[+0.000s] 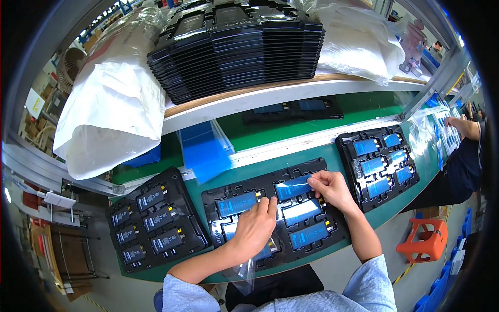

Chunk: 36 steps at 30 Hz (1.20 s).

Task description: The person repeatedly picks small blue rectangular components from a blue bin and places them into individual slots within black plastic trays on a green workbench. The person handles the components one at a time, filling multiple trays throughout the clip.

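A black moulded tray point(278, 224) in front of me holds several flat battery packs with blue faces and yellow connector ends. Over its left half is my left hand point(253, 229), fingers drawn together, tips by the connector end of the upper left battery pack point(238, 205). What those fingers grip, if anything, is hidden. A piece of clear plastic film point(243, 276) hangs below that wrist at the tray's front edge. My right hand point(334, 191) pinches the right end of the blue film point(292, 188) on the upper right battery pack.
On the left lies a tray of dark battery packs point(165, 240); on the right, another of blue-faced packs point(372, 166). Blue film sheets point(207, 151) lie behind. A shelf point(291, 89) above bears stacked black trays point(239, 57) and white bags point(112, 112). Another person's arm point(465, 128) reaches in at right.
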{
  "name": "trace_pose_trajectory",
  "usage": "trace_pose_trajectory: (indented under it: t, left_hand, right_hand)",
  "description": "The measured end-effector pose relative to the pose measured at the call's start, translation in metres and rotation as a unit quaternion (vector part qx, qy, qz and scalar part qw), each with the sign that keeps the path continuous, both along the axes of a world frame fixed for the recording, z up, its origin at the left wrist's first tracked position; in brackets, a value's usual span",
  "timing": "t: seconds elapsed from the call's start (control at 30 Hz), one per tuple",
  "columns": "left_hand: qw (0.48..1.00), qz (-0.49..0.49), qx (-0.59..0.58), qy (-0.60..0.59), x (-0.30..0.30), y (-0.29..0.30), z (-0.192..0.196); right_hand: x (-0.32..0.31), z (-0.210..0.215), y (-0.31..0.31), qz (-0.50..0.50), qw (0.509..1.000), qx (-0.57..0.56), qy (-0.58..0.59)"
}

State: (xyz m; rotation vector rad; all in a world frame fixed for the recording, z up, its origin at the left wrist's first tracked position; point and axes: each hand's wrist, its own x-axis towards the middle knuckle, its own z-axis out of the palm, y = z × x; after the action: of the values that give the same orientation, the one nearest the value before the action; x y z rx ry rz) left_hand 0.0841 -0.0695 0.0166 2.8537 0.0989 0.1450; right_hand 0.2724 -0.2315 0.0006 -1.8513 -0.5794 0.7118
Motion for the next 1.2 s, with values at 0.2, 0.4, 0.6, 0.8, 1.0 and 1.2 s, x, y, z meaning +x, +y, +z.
trace_pose_trajectory:
  t: [0.2, 0.4, 0.6, 0.8, 1.0, 1.2]
  left_hand:
    - [1.0, -0.012, 0.018, -0.016, 0.0, 0.0, 0.002]
    - [1.0, -0.004, 0.002, -0.01, 0.002, 0.0, -0.001]
    - [0.999, -0.001, -0.045, 0.029, 0.004, -0.002, 0.006]
    - [0.998, -0.01, -0.041, 0.042, 0.005, -0.001, 0.003]
    - [0.998, -0.011, -0.044, 0.038, 0.006, -0.001, 0.003]
    - [0.999, -0.013, -0.037, 0.027, 0.006, -0.001, 0.0]
  right_hand:
    - [-0.002, 0.002, 0.002, -0.004, 1.0, 0.003, -0.004]
    - [-0.002, 0.003, 0.002, -0.001, 1.0, -0.009, -0.02]
    - [-0.002, 0.002, 0.002, -0.001, 0.999, -0.012, -0.038]
    - [-0.005, 0.007, 0.007, -0.006, 0.997, -0.04, -0.073]
    - [-0.005, 0.002, 0.008, -0.012, 0.992, -0.06, -0.113]
    - [-0.021, 0.01, 0.011, -0.075, 0.903, -0.101, -0.411]
